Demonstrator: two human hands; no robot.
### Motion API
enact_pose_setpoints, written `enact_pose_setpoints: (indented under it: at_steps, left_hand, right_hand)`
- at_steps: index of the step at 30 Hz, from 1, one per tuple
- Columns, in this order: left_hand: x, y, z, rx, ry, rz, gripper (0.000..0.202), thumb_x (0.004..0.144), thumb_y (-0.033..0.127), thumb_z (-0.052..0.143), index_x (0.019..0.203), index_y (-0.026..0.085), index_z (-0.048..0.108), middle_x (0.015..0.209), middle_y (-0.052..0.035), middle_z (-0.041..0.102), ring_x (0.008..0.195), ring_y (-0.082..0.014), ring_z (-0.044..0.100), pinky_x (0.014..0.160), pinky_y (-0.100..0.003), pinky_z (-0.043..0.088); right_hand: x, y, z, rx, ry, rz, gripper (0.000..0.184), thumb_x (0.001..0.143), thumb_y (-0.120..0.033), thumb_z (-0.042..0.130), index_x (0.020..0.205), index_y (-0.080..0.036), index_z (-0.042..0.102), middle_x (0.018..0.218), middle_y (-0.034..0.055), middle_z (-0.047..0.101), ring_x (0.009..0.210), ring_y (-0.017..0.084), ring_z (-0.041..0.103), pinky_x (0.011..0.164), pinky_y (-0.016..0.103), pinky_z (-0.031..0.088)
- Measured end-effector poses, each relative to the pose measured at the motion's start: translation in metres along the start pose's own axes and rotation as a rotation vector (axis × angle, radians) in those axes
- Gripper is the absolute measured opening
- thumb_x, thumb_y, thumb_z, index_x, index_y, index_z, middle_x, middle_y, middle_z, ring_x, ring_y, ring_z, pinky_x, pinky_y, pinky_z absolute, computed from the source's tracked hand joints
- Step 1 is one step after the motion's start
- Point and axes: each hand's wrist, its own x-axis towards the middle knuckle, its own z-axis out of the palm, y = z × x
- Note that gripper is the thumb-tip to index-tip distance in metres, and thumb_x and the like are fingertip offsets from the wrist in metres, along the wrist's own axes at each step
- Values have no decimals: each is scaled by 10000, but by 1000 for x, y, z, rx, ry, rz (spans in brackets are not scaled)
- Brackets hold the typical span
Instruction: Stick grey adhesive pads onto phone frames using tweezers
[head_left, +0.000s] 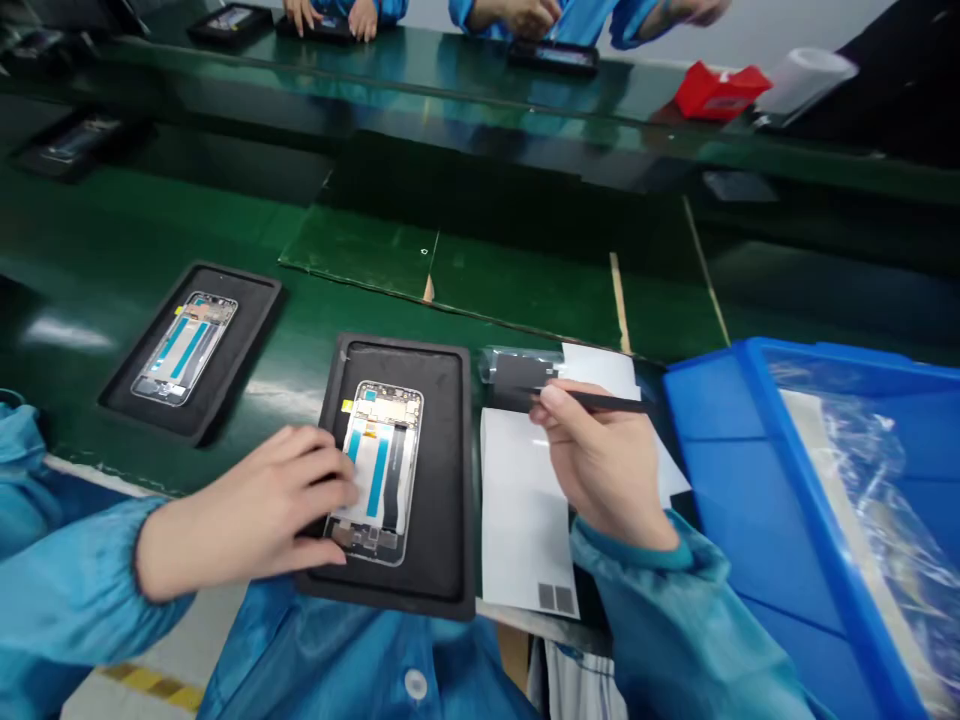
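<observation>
The table (300,310) carried the layout, with the blue bin (757,480) at the right. The black tray (444,440) sat near the front edge, and the white sheet (521,490) lay just beside it, so that the reach between the two was short. The left hand (277,490) rested, fingers loosely bent and thumb apart, at the left edge of the phone (380,470), which lay inner side up in the tray; light pressure was advisable there, enough to steady the phone without loading its bare inner parts. The right hand (607,450) gripped the tweezers (615,402), tips toward the black strip (514,375). Whether the tips held anything could not be determined. A low angle and a relaxed pinch suited such fine handling. The grey squares (556,598), smallest of all, lay at the sheet's near end and were best left undisturbed.
</observation>
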Motion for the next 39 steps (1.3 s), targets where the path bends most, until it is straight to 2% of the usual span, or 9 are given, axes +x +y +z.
enact_pose_setpoints:
  at_steps: [3, 6, 9, 11, 14, 17, 19, 24, 39]
  left_hand:
    - [-1, 16, 20, 28, 60, 51, 246, 889, 375, 673, 1049, 189, 661, 1000, -70, 663, 988, -261, 570, 886, -439, 485]
    - [9, 31, 31, 51, 144, 78, 182, 920, 310, 614, 992, 152, 667, 856, -68, 636, 851, -241, 574, 788, -416, 504]
    - [15, 39, 34, 70, 188, 74, 181, 915, 313, 617, 965, 148, 672, 800, -64, 619, 808, -244, 573, 742, -415, 509]
    - [17, 36, 34, 29, 200, 68, 208, 912, 360, 628, 959, 161, 670, 807, -63, 623, 826, -246, 577, 748, -418, 508]
    - [16, 22, 33, -17, 299, -20, 235, 925, 389, 613, 1013, 177, 660, 891, -79, 655, 867, -245, 573, 752, -417, 489]
    - [16, 4, 34, 63, 413, -170, 277, 933, 339, 595, 1147, 166, 633, 994, -106, 666, 884, -251, 556, 741, -415, 468]
    - [18, -3, 36, 90, 439, -217, 345, 927, 332, 593, 1217, 144, 605, 1038, -122, 651, 906, -259, 550, 760, -418, 474]
    - [21, -5, 42, 79, 472, -237, 405, 910, 323, 600, 1248, 100, 575, 1084, -151, 604, 941, -275, 544, 801, -430, 494]
    - [21, -5, 43, 47, 426, -257, 417, 906, 294, 587, 1289, 132, 551, 1104, -153, 614, 965, -289, 560, 817, -474, 519]
  right_hand:
    - [-22, -10, 35, -72, -78, 60, 166, 655, -270, 888, 754, -201, 774, 650, -8, 687, 583, 113, 601, 590, 264, 517]
    - [-40, -13, 64, -165, -171, 96, 160, 676, -277, 876, 772, -200, 775, 644, -5, 695, 579, 125, 624, 566, 259, 533]
    - [-51, -10, 81, -267, -211, 147, 184, 684, -298, 870, 793, -185, 774, 665, 11, 721, 573, 139, 644, 550, 260, 552]
    - [-55, -9, 88, -310, -200, 172, 200, 692, -322, 862, 793, -176, 771, 691, 24, 741, 584, 151, 667, 563, 268, 574]
    - [-56, -9, 92, -366, -191, 175, 210, 698, -339, 855, 793, -175, 766, 708, 33, 760, 604, 171, 703, 583, 279, 602]
    - [-56, -11, 94, -423, -191, 159, 194, 698, -331, 856, 778, -179, 765, 739, 41, 778, 639, 188, 736, 603, 278, 621]
    - [-56, -13, 95, -445, -192, 150, 172, 705, -320, 853, 771, -185, 768, 749, 41, 785, 665, 193, 750, 612, 268, 628]
    - [-56, -14, 97, -457, -198, 134, 126, 734, -297, 833, 771, -196, 767, 755, 37, 791, 693, 203, 766, 610, 266, 639]
    - [-55, -13, 99, -449, -214, 119, 103, 745, -287, 830, 783, -215, 766, 781, 34, 799, 711, 215, 777, 628, 293, 660]
